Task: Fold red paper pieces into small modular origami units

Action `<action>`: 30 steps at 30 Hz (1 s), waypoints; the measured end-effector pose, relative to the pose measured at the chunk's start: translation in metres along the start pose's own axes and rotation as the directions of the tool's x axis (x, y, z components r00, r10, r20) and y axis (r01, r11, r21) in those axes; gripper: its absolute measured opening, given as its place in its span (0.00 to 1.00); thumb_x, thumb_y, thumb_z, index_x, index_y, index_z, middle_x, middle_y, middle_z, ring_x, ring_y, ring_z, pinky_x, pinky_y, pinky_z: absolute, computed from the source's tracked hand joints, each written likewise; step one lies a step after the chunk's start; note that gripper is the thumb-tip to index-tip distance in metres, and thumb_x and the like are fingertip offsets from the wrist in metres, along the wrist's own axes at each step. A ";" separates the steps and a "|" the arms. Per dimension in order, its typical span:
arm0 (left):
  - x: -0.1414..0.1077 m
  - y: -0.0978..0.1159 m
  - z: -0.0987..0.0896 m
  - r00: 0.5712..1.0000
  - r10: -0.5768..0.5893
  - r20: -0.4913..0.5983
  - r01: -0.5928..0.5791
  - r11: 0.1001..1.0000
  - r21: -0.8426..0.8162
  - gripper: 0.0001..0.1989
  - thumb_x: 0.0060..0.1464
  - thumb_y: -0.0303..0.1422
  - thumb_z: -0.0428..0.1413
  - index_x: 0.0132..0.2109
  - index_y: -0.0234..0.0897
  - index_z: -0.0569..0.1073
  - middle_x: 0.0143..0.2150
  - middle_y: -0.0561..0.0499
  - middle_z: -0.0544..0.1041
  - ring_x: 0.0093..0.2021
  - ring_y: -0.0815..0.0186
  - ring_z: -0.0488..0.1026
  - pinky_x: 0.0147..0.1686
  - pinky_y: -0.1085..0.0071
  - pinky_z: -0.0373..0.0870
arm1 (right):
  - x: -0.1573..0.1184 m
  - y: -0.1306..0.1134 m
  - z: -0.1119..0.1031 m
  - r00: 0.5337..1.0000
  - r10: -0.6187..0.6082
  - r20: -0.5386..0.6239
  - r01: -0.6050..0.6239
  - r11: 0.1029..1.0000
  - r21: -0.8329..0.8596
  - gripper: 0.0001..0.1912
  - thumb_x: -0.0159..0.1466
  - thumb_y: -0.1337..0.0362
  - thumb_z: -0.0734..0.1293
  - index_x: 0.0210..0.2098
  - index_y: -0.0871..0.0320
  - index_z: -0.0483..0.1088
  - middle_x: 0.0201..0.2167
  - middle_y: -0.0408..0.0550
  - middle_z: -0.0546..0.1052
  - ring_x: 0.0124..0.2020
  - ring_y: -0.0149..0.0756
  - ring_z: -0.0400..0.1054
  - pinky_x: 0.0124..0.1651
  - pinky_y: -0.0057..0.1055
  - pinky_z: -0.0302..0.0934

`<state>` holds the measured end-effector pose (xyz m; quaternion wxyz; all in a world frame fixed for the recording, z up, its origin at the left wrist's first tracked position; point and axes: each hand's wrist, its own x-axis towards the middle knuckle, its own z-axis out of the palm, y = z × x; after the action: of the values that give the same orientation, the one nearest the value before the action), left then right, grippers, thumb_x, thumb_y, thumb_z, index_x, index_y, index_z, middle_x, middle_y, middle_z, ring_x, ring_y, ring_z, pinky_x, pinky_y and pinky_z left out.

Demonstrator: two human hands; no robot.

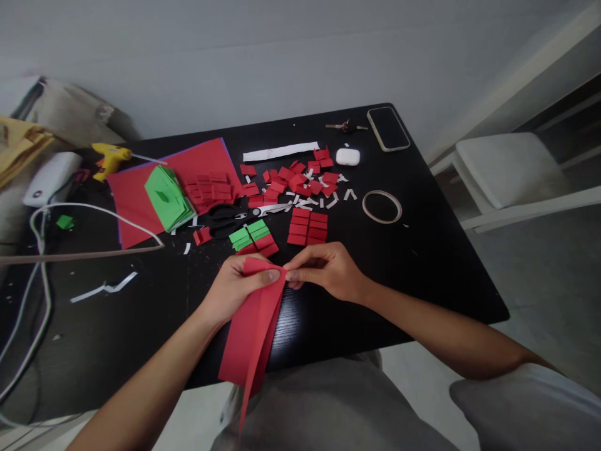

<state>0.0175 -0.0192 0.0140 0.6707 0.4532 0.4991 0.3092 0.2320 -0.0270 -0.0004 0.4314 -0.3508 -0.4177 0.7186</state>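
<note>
Holding folded red paper (244,338) near its top edge, the left hand (237,282) is closed on it, thumb laid across the upper face. We record the right hand (335,272) in a narrow pinch, thumb and fingertips gripping the paper's upper right corner. The paper slants down over the near edge of the black table (347,313), its loose end above the person's lap.

Writing: we note faint reddish marks on the long white strip (282,151), too small to read. We cannot make out lettering on the phone (388,129) or the yellow glue gun (113,161).

Beyond the hands we log a green-and-red folded block (248,235) and, just right of it, a red folded block (307,227). Behind these lie black-handled scissors (228,216), blades among white scraps, and scattered red pieces (295,178). Green folded papers (166,197) rest on a red sheet (136,213).
</note>
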 end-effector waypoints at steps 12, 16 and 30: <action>0.001 0.001 -0.001 1.000 0.004 0.000 -0.004 1.000 0.023 0.12 0.47 0.37 0.71 0.27 0.34 0.81 0.25 0.54 0.73 0.25 0.73 0.67 0.27 0.77 0.63 | 0.001 -0.004 -0.002 0.999 0.031 -0.028 -0.031 1.000 -0.007 0.14 0.54 0.59 0.82 0.35 0.61 0.82 0.26 0.46 0.83 0.27 0.33 0.79 0.34 0.30 0.77; 0.000 0.002 0.000 1.000 0.011 -0.013 -0.010 0.999 0.034 0.13 0.47 0.37 0.71 0.25 0.34 0.79 0.24 0.54 0.72 0.24 0.73 0.65 0.25 0.76 0.62 | 0.001 -0.006 -0.001 0.995 0.097 0.001 -0.097 0.995 0.012 0.18 0.58 0.52 0.79 0.33 0.62 0.79 0.27 0.48 0.82 0.26 0.34 0.79 0.31 0.30 0.76; -0.001 -0.004 0.003 0.998 0.033 0.044 -0.037 0.996 0.079 0.22 0.59 0.45 0.63 0.24 0.34 0.73 0.22 0.56 0.65 0.23 0.74 0.58 0.24 0.75 0.55 | 0.000 0.002 0.000 0.995 0.083 0.046 -0.077 0.991 -0.106 0.13 0.60 0.58 0.76 0.30 0.61 0.74 0.21 0.42 0.78 0.22 0.30 0.74 0.29 0.27 0.72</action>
<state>0.0196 -0.0222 0.0114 0.6570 0.4946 0.4887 0.2912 0.2314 -0.0276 -0.0024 0.3725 -0.3710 -0.4511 0.7212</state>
